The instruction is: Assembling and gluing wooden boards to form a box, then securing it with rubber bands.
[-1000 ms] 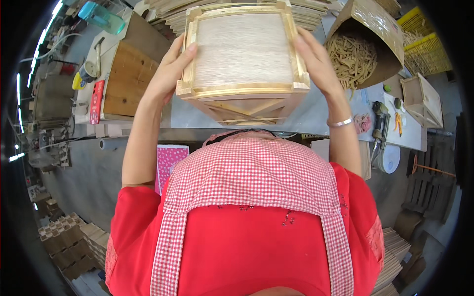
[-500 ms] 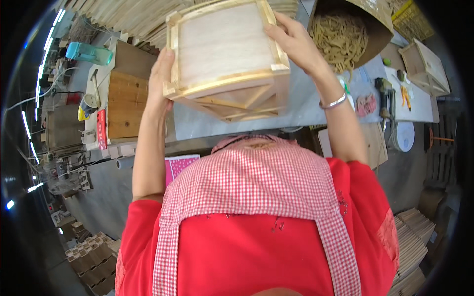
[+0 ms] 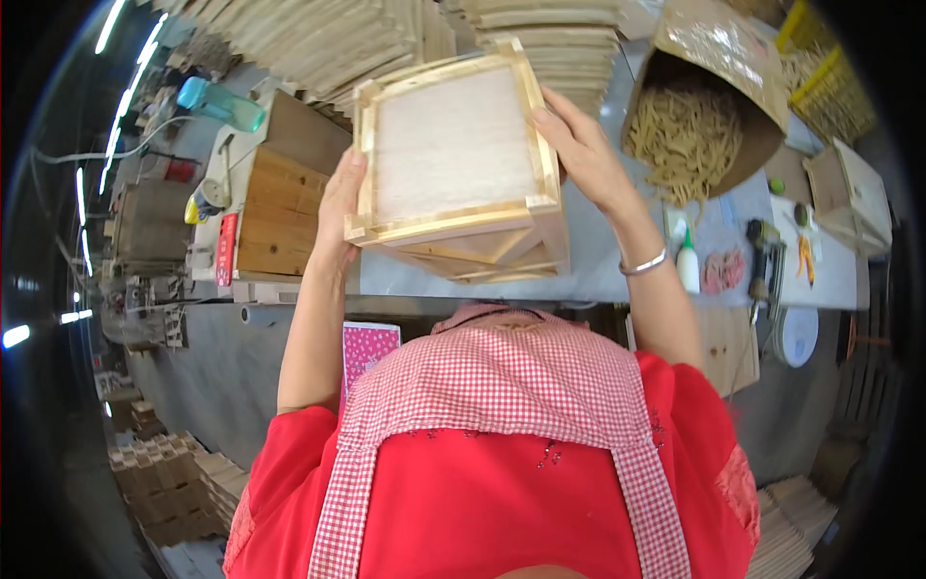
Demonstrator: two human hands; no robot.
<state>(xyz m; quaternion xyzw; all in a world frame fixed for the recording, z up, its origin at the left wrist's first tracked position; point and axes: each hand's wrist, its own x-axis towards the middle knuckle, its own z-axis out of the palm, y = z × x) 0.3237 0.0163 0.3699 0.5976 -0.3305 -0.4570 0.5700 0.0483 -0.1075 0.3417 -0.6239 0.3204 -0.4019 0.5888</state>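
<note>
Between my two hands is a lantern-like wooden box frame [image 3: 455,224] with a whitish, cloudy panel [image 3: 453,145] facing up. Diagonal wooden strips show on the side nearest me. My left hand [image 3: 340,203] presses flat along the box's left edge, thumb against the rim. At the upper right edge, my right hand [image 3: 588,150] grips the frame, its far fingertips partly hidden behind the wood. The box is slightly tilted over the grey worktable [image 3: 381,275]; whether its underside touches the table is hidden.
A cardboard box [image 3: 723,58] of tan rubber bands [image 3: 683,135] lies tipped at the far right. Near it are a glue bottle [image 3: 688,265], pink bands [image 3: 723,270] and a dark power tool [image 3: 762,261]. Stacked wooden strips [image 3: 328,48] line the back. A teal bottle [image 3: 220,104] stands left.
The view has shifted, so the table and surroundings appear lower in the picture. Both hands keep hold of the box, which looks slightly turned. The glue bottle now shows more fully.
</note>
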